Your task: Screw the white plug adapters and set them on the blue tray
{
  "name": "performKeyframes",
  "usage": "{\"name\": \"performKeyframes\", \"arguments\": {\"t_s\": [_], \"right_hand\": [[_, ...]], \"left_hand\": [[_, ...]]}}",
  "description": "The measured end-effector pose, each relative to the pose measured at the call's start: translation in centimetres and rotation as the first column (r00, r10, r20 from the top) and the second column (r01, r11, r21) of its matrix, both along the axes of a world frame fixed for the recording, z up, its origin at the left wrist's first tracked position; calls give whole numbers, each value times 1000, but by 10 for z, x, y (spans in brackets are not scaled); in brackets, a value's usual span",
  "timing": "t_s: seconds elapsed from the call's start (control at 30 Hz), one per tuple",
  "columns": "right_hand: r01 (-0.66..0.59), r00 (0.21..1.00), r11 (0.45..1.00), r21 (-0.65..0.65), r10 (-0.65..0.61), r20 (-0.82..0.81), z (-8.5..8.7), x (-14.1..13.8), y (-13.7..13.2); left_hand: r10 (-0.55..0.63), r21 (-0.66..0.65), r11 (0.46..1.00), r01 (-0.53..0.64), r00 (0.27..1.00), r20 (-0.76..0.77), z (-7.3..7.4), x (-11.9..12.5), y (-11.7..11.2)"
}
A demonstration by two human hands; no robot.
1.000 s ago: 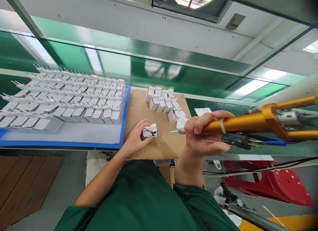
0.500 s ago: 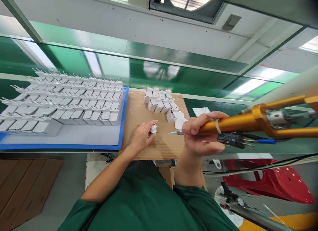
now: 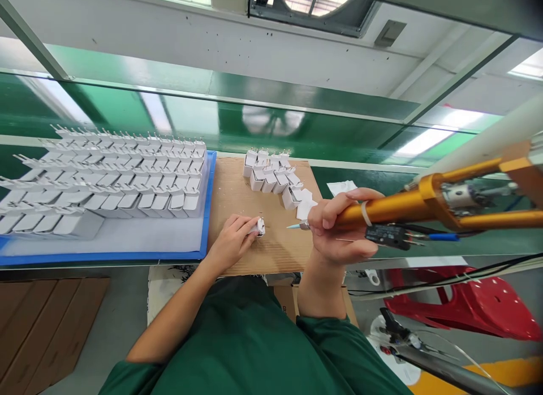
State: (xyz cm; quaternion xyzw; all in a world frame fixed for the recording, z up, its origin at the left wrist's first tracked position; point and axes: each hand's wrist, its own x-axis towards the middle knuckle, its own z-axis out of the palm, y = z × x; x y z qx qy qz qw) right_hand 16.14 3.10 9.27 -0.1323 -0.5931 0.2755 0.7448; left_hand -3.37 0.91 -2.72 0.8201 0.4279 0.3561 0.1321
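Left hand clamped on white plug casing, at near half of cardboard. Right hand, well apart, wrapped round gold tool over cardboard's right edge. Blue-rimmed tray left of cardboard.

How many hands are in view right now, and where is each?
2: the left hand, holding a white plug adapter near the view's centre, and the right hand, gripping a gold-coloured tool with a pale blue tip. No others show.

Red stool, brown cartons below
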Motion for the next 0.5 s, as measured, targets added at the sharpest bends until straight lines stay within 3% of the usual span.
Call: {"name": "performKeyframes", "arguments": {"t_s": [0.3, 0.5], "right_hand": [[-14, 1000, 1000, -20, 13, -10, -2, 1, 0], [33, 999, 998, -50, -33, 2, -3, 1, 0]], "left_hand": [[-78, 118, 990, 74, 996, 34, 11, -17, 3], [-42, 74, 997, 36, 995, 86, 8, -11, 2]]}}
